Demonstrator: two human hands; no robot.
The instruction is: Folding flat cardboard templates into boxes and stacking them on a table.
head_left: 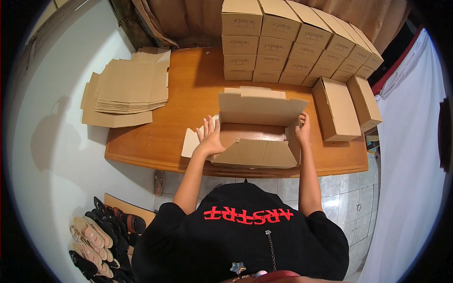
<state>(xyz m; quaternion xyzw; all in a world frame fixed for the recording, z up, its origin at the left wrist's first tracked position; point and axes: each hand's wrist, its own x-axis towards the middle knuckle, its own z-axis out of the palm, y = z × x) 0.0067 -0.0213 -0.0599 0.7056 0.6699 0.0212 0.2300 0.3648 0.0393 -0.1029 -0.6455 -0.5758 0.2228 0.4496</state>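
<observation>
A partly folded cardboard box (264, 107) stands at the near edge of the wooden table, its top open and its back panel upright. The near panel slants toward me, and a flap sticks out on the left. My left hand (210, 139) is at the box's left end, palm against the cardboard and fingers spread. At the opposite end, my right hand (303, 128) has its fingers bent around the upper edge of the right side panel. Part of that panel is hidden behind the hand.
Flat cardboard blanks (132, 87) lie piled at the table's left. Folded closed boxes (278, 45) are stacked in rows at the back, with two more boxes (337, 106) at the right. Sandals (96, 236) sit on the lower left, beside a white wall (71, 85). A white curtain (410, 155) hangs right.
</observation>
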